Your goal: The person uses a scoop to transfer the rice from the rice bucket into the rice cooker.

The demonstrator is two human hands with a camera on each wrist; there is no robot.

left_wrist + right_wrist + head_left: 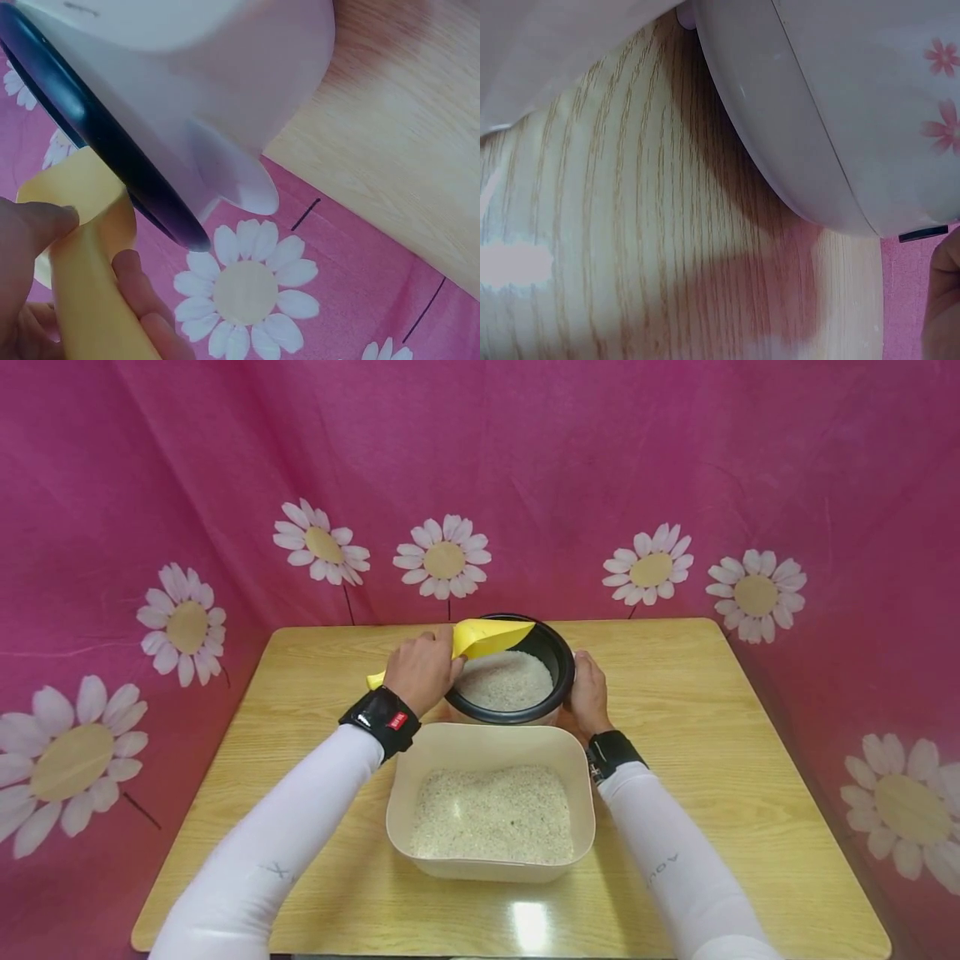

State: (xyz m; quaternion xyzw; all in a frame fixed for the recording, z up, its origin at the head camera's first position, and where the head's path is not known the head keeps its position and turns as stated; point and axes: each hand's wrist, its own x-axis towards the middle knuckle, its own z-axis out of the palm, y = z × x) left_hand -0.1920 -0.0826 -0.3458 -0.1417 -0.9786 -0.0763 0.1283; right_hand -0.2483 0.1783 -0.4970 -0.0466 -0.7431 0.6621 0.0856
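My left hand [420, 670] grips the handle of a yellow scoop [489, 637], thumb along its top in the left wrist view. The scoop lies tilted over the black inner pot [551, 656] of a rice cooker [780, 112]. Pale rice [506, 681] fills the lower part of that pot. My right hand [590, 693] holds the cooker's right side near the rim, its thumb partly hidden. The cooker's body is white with small pink flowers. In front of it stands a cream tub [491, 870] holding more rice [491, 814].
Everything stands on a light wooden table [712, 827] with rounded corners. A pink curtain [540, 468] printed with white daisies rises behind the table and along both sides. The tub sits close against the cooker's front, between my forearms.
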